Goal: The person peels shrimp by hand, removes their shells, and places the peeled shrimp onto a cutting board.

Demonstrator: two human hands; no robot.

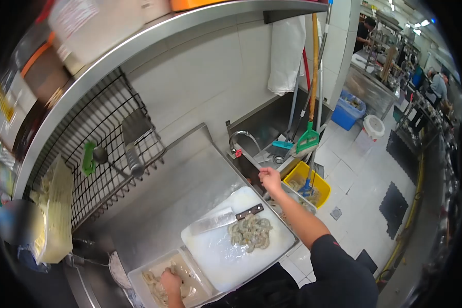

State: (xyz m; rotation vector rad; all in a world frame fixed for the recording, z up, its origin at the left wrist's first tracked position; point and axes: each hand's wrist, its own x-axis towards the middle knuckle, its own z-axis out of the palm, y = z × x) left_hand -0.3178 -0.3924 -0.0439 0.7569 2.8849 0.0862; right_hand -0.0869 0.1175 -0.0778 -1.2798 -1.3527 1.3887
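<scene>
A metal counter point(164, 205) stretched out beyond the left hand point(171, 283). Between that hand and the right hand point(270, 179) lay a white cutting board point(215, 262), with a tub point(197, 272) around the left. On the board, between the hands, a knife point(210, 222) lay against a pile of shrimp point(250, 232). The left fingers dipped among more shrimp in the tub; the right fingers were curled together. What either pinched, I couldn't tell
</scene>
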